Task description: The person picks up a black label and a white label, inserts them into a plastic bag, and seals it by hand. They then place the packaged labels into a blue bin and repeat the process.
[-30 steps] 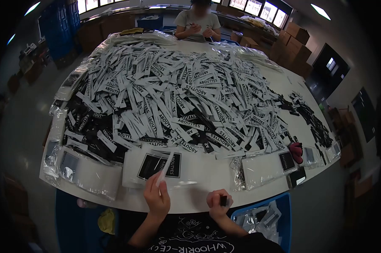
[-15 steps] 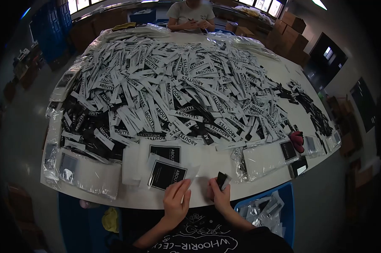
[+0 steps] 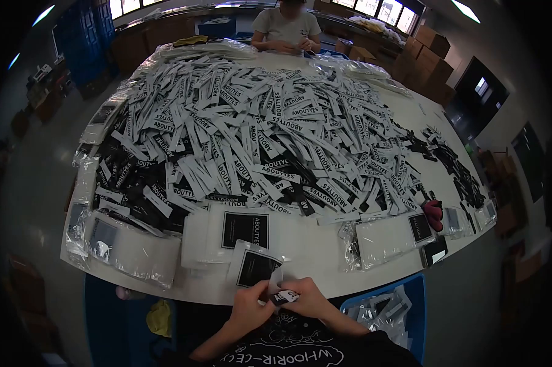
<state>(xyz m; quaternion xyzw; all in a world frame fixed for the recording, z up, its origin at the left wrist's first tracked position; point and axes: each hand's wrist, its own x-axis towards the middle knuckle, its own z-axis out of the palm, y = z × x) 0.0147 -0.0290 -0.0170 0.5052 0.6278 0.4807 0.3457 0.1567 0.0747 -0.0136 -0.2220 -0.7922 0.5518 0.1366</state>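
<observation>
At the table's front edge my left hand (image 3: 250, 307) is closed on a clear plastic bag (image 3: 257, 268) with a black printed panel. Close beside it, my right hand (image 3: 311, 298) pinches a small black-and-white packet (image 3: 284, 297) with lettering. The packet is at the near end of the bag; whether it is inside cannot be made out. Just beyond my hands lies a stack of flat bags (image 3: 204, 240), the top one showing a black ABOUTYES panel. A large heap of white and black ABOUTYES strip packets (image 3: 270, 131) spreads behind the stack.
Wrapped bag bundles lie at left (image 3: 138, 248) and right (image 3: 386, 241). A phone-like dark object (image 3: 435, 251) and a dark red item (image 3: 433, 214) sit at right. Below the edge, a blue bin (image 3: 380, 312) holds bagged packets. Another person (image 3: 286, 30) sits opposite.
My left hand has drawn one bag off the stack toward me. My right hand has moved left with the packet, and the two hands now meet at the bag's near end.
</observation>
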